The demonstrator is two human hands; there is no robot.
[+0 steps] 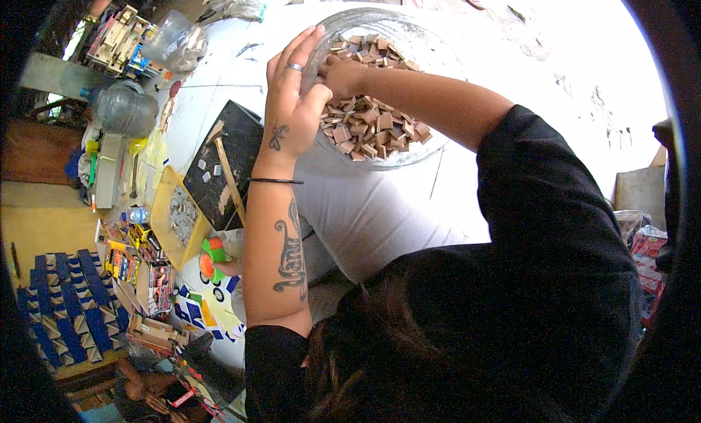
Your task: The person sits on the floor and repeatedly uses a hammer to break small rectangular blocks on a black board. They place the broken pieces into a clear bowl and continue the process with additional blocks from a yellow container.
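1. Bowl (352,23): clear, round, wide; open top up, wall looks smudged. It's right in front of me, my left fingers (298,56) at its left rim.
2. Tiles (358,131): small, flat, brown, squarish. Loose jumble inside, many tilted or overlapping; my right fingers (330,67) reach in at the left side.

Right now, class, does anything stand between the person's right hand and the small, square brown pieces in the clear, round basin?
Nothing visible: the right hand reaches among the brown pieces, and the left hand is at the left side of the basin.
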